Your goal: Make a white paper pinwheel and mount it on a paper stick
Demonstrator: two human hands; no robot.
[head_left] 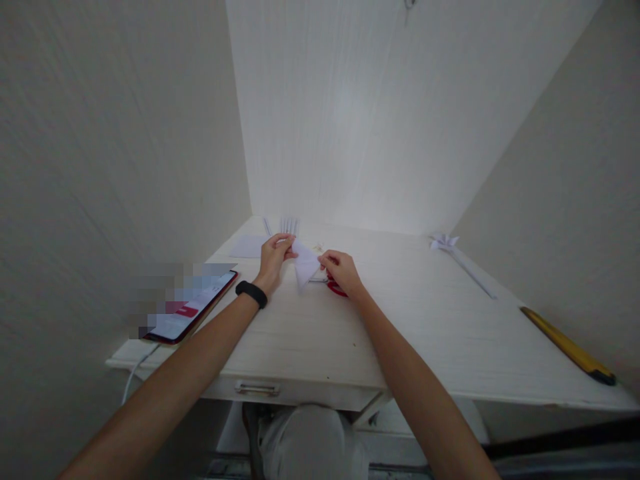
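Together, both hands pinch a folded white paper (305, 265) above the far middle of the pale bench (430, 333); left hand (275, 256) grips its far-left corner, right hand (341, 269) its right edge; red scissors (336, 288) lie beneath the right hand; a phone (193, 308) rests left.

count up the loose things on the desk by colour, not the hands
white: 4 – folded paper held by the left hand and right hand, flat sheet, strips, pinwheel on a stick
red: 2 – phone, scissors
yellow: 1 – cutter
total: 7
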